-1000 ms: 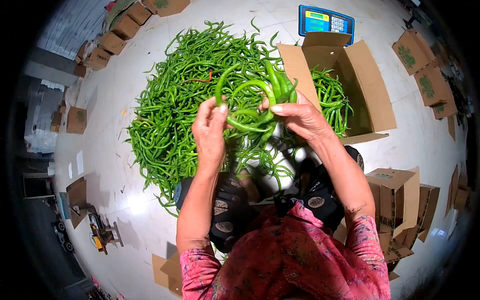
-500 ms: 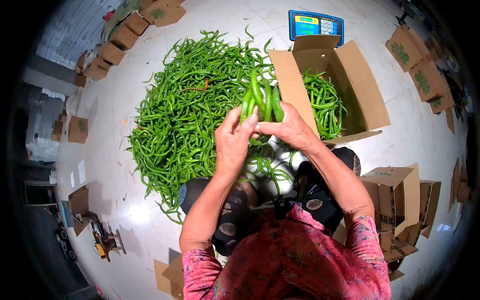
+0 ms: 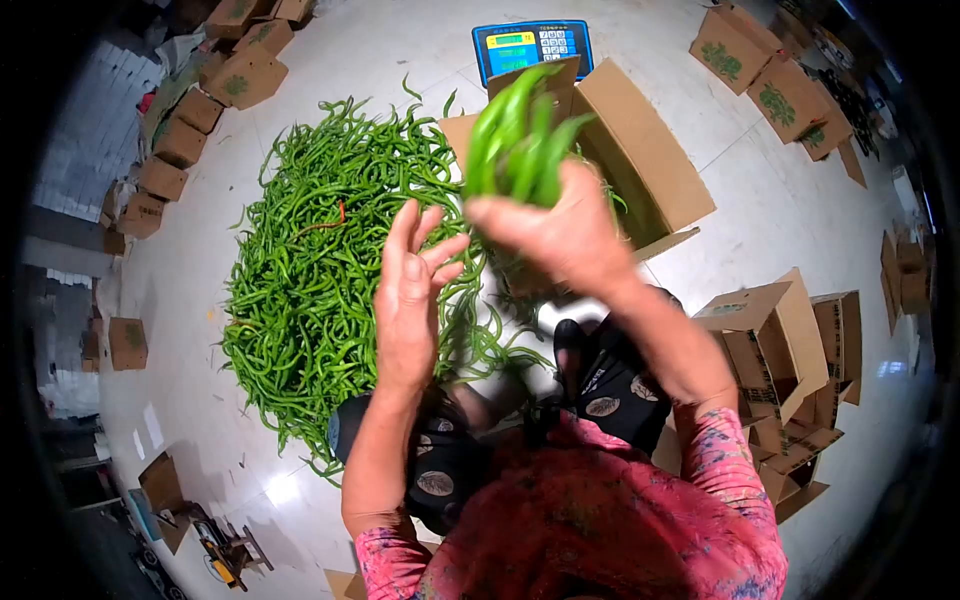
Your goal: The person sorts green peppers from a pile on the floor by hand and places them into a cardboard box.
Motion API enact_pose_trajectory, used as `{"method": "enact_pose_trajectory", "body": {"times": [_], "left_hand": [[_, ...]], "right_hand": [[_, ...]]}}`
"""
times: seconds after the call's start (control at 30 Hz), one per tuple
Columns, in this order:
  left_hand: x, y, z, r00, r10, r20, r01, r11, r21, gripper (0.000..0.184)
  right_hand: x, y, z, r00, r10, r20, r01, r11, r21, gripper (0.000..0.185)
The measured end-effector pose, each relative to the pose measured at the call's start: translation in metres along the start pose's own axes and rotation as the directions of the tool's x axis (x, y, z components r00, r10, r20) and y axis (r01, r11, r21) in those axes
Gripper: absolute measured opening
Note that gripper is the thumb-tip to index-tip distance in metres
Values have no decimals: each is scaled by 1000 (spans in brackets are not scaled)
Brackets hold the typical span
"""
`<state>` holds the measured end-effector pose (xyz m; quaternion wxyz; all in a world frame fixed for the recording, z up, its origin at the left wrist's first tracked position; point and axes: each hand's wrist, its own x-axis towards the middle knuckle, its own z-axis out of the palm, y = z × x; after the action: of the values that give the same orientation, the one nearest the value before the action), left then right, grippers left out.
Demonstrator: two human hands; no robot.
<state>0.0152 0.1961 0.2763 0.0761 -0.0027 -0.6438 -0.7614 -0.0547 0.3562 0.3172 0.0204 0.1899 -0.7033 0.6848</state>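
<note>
A bunch of long green chili peppers (image 3: pixel 520 140) is gripped in my right hand (image 3: pixel 560 225), raised in front of an open cardboard box (image 3: pixel 645 150). Motion blurs the hand and the bunch, and together they hide most of the box's inside. My left hand (image 3: pixel 408 290) is held up with its fingers apart and nothing in it. Below and to its left spreads a big heap of green chili peppers (image 3: pixel 310 270) on the floor, with one red pepper (image 3: pixel 335 220) among them.
A blue-framed scale display (image 3: pixel 532 48) stands behind the box. Empty cardboard boxes (image 3: pixel 770 350) are stacked on the right. More cartons line the far left (image 3: pixel 180 140) and far right (image 3: pixel 740 50). A few loose peppers (image 3: pixel 490 345) lie near my feet.
My hands have come apart. The right one has lifted the bunch up and now holds it alone; the left has let go and opened. The view has shifted to the right.
</note>
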Motion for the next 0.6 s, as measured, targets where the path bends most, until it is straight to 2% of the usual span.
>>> {"method": "enact_pose_trajectory", "body": {"times": [0.03,0.07,0.1,0.13,0.17,0.2,0.23,0.27,0.3,0.37,0.47,0.5,0.57,0.6], "left_hand": [[1,1,-6,998,-59,13,59,997,-49,62],[4,-3,-19,990,-140,33,141,989,-35,57],[6,-10,-32,973,-224,48,225,974,-22,52],[8,-18,-39,971,-241,3,241,970,-19,43],[10,-21,-43,950,-304,-63,309,947,87,38],[12,-29,-51,937,-344,-55,348,932,100,38],[14,-40,-60,928,-371,-47,374,921,113,37],[14,-48,-70,919,-390,-49,393,907,149,37],[11,-54,-78,911,-409,-46,410,893,186,37],[3,-64,-93,888,-449,-95,457,842,286,35],[-10,-109,-132,881,-472,-45,425,744,516,32],[-15,-128,-144,881,-474,-12,366,664,652,30],[-18,-158,-154,835,-550,-24,219,293,931,29],[-21,-177,-157,815,-579,-31,188,212,959,29]], "right_hand": [[7,-19,-18,978,203,49,-205,977,53,25],[16,-20,-31,993,120,-5,-120,993,-22,29],[29,-14,-47,990,140,18,-137,986,-97,34],[44,-2,-60,987,156,47,-143,969,-202,37],[56,12,-68,970,236,54,-216,943,-254,39],[68,26,-75,947,315,61,-283,909,-307,42],[88,72,-91,903,400,156,-312,861,-401,47],[88,93,-96,937,347,30,-242,710,-661,50],[84,85,-95,902,433,6,-260,553,-792,55],[83,134,-113,942,336,-6,-100,263,-960,56],[31,111,-96,983,91,158,74,590,-804,53],[13,95,-85,971,69,230,129,658,-742,47],[-21,66,-60,903,149,403,132,795,-592,43],[-35,54,-47,855,223,468,86,829,-552,38]]}}
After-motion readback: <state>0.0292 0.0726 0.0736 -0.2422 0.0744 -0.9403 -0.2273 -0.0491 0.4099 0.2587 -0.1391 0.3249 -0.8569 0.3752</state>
